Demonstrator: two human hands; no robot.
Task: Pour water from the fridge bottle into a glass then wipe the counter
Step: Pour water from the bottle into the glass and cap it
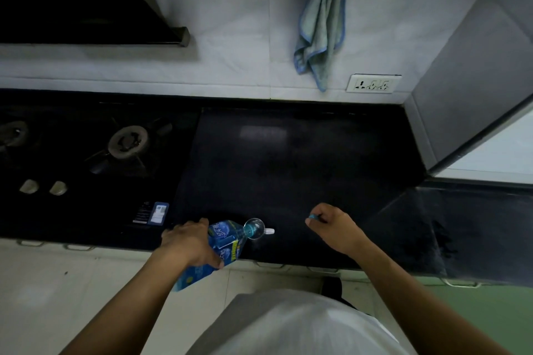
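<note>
The blue bottle is gripped by the left hand, tilted with its neck over the glass on the bench. A small blue cap is pinched in the right hand's closed fingers.

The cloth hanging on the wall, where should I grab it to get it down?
Grab the cloth around its narrow, bunched upper part, reaching from the front, then lift it off. Its top runs out of view, so what holds it is hidden. The lower corners hang loose and would just swing.
</note>
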